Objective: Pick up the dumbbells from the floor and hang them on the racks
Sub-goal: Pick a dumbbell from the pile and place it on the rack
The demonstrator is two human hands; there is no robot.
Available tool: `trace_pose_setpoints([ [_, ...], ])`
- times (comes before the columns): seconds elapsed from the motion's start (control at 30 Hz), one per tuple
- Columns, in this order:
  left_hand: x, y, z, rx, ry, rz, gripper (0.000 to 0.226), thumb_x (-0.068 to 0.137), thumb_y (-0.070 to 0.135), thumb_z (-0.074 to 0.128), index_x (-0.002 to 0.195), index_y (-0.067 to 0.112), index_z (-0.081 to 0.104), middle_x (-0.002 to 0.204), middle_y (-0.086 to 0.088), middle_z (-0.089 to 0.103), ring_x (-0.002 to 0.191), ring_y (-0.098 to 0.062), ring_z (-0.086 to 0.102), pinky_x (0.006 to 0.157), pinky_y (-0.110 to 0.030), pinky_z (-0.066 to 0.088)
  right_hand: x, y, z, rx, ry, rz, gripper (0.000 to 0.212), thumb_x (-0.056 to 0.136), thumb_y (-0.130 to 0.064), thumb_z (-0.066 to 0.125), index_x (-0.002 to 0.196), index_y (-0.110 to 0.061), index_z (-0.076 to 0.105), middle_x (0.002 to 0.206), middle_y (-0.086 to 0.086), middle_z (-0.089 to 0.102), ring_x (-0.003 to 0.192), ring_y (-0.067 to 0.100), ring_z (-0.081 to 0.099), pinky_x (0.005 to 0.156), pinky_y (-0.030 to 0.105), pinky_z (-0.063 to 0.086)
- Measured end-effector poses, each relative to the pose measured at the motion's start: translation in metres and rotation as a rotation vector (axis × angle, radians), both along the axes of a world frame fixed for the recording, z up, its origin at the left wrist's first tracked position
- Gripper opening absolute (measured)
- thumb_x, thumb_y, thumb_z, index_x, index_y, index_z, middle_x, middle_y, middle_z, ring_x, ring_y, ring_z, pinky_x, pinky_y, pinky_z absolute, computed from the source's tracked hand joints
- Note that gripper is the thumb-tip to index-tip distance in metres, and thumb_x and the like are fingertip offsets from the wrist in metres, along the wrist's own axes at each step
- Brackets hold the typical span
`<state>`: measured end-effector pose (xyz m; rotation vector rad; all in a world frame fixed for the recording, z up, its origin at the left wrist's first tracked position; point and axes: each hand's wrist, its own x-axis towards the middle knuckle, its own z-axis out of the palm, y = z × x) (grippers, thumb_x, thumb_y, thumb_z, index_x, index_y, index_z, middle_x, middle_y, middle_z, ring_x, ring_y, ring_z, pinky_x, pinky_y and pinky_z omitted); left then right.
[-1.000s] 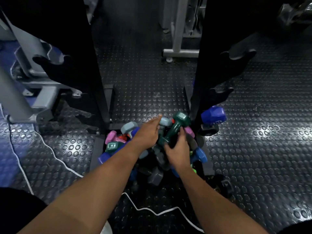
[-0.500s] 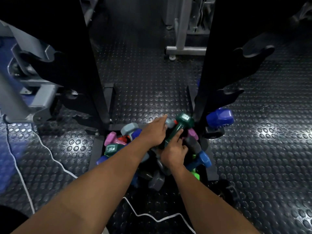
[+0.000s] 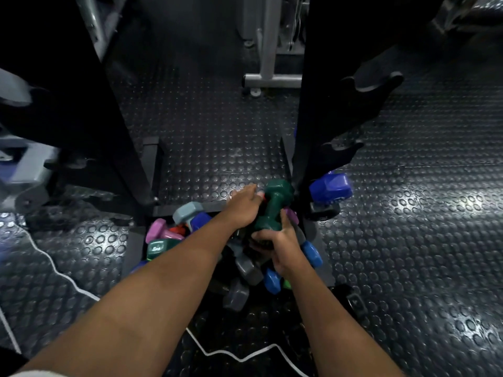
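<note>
Item 1: dark green dumbbell point(image 3: 273, 206), top of the pile, tilted w/ far head up near the base of the right rack point(image 3: 315, 110); I see my right hand point(image 3: 277, 242) gripping its near head, fingers point(image 3: 260, 235) curled round it. Item 2: left hand point(image 3: 245, 205) lying over the pile just left of the green handle, touching it; fingers stretched fwd, can't tell if they hold anything underneath. Item 3: pile of dumbbells point(image 3: 245, 268) on the floor point(image 3: 408, 240) btwn the two rack bases – pink point(image 3: 159, 231), grey-blue point(image 3: 187, 212), teal point(image 3: 159, 247), dark grey point(image 3: 246, 269), blue point(image 3: 311, 253), others part-hidden by my arms. Item 4: big blue dumbbell point(image 3: 330, 187) sitting low on the right rack, apart from the pile. Item 5: left rack point(image 3: 89, 118), black upright. Item 6: white cable point(image 3: 68, 278) trailing across the floor, passing under my arms
</note>
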<state>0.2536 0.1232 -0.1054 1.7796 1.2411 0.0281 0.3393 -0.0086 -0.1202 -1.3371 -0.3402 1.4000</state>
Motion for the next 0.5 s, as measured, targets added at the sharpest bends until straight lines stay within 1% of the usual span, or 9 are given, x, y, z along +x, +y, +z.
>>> trace_pose_setpoints([
  [0.07, 0.000, -0.002, 0.003, -0.035, -0.029, 0.036, 0.057, 0.114, 0.048, 0.033, 0.166, 0.024, 0.033, 0.172, -0.005, 0.032, 0.161, -0.035, 0.021, 0.129, -0.052, 0.022, -0.003, 0.002, 0.004, -0.029, 0.067, -0.032, 0.071, 0.080, 0.008, 0.075, 0.141, -0.025, 0.058, 0.114, 0.015, 0.078, 0.100, 0.032, 0.076, 0.088, 0.051, 0.062],
  [0.1, 0.000, -0.003, 0.005, -0.048, -0.056, 0.066, 0.055, 0.115, 0.047, 0.033, 0.165, 0.024, 0.036, 0.171, -0.005, 0.036, 0.159, -0.033, 0.027, 0.128, -0.046, 0.025, -0.004, 0.005, 0.005, -0.045, 0.092, -0.057, 0.068, 0.079, 0.005, 0.075, 0.139, -0.025, 0.062, 0.118, 0.015, 0.078, 0.102, 0.031, 0.075, 0.089, 0.051, 0.062],
  [0.17, -0.003, -0.003, 0.010, -0.064, -0.092, 0.108, 0.052, 0.116, 0.044, 0.033, 0.161, 0.022, 0.042, 0.165, -0.007, 0.044, 0.152, -0.028, 0.039, 0.116, -0.033, 0.030, -0.002, 0.010, 0.010, -0.073, 0.179, -0.115, 0.064, 0.073, -0.004, 0.082, 0.133, -0.019, 0.069, 0.128, 0.019, 0.075, 0.108, 0.034, 0.073, 0.091, 0.051, 0.061],
  [0.2, -0.005, -0.002, 0.011, -0.065, -0.105, 0.115, 0.051, 0.116, 0.045, 0.033, 0.160, 0.022, 0.044, 0.164, -0.007, 0.045, 0.151, -0.027, 0.041, 0.114, -0.033, 0.031, 0.000, 0.011, 0.014, -0.098, 0.228, -0.134, 0.063, 0.070, -0.011, 0.087, 0.131, -0.015, 0.071, 0.131, 0.021, 0.073, 0.108, 0.035, 0.072, 0.090, 0.050, 0.062],
  [0.23, -0.007, -0.001, 0.012, -0.067, -0.114, 0.118, 0.052, 0.115, 0.046, 0.033, 0.161, 0.023, 0.044, 0.165, -0.007, 0.045, 0.151, -0.027, 0.041, 0.117, -0.036, 0.032, 0.002, 0.013, 0.019, -0.121, 0.247, -0.134, 0.061, 0.071, -0.019, 0.090, 0.130, -0.014, 0.073, 0.130, 0.020, 0.074, 0.108, 0.033, 0.073, 0.088, 0.048, 0.063],
  [0.3, -0.011, 0.000, 0.013, -0.067, -0.109, 0.121, 0.054, 0.115, 0.050, 0.032, 0.162, 0.025, 0.042, 0.167, -0.006, 0.042, 0.154, -0.028, 0.038, 0.122, -0.041, 0.030, 0.002, 0.018, 0.030, -0.148, 0.184, -0.112, 0.051, 0.082, -0.035, 0.091, 0.127, -0.017, 0.075, 0.123, 0.014, 0.079, 0.106, 0.030, 0.077, 0.088, 0.047, 0.063],
  [0.33, -0.011, 0.001, 0.013, -0.060, -0.096, 0.127, 0.055, 0.114, 0.052, 0.032, 0.162, 0.026, 0.043, 0.168, -0.006, 0.042, 0.154, -0.028, 0.038, 0.124, -0.042, 0.029, 0.002, 0.018, 0.035, -0.161, 0.142, -0.116, 0.045, 0.084, -0.036, 0.090, 0.124, -0.018, 0.076, 0.120, 0.015, 0.080, 0.105, 0.030, 0.077, 0.091, 0.048, 0.063],
  [0.43, -0.011, 0.000, 0.020, -0.064, -0.105, 0.170, 0.060, 0.112, 0.059, 0.032, 0.163, 0.029, 0.040, 0.170, -0.003, 0.038, 0.156, -0.027, 0.034, 0.128, -0.046, 0.027, 0.001, 0.010, 0.046, -0.195, 0.140, -0.191, 0.028, 0.085, -0.019, 0.087, 0.110, -0.019, 0.074, 0.110, 0.019, 0.078, 0.112, 0.040, 0.074, 0.101, 0.060, 0.059],
  [0.5, -0.009, -0.003, 0.025, -0.085, -0.155, 0.207, 0.062, 0.110, 0.063, 0.032, 0.163, 0.031, 0.039, 0.170, -0.002, 0.038, 0.156, -0.026, 0.035, 0.128, -0.050, 0.027, 0.002, 0.002, 0.045, -0.187, 0.167, -0.201, 0.026, 0.085, -0.013, 0.085, 0.109, -0.016, 0.074, 0.107, 0.017, 0.078, 0.113, 0.042, 0.073, 0.101, 0.066, 0.057],
])
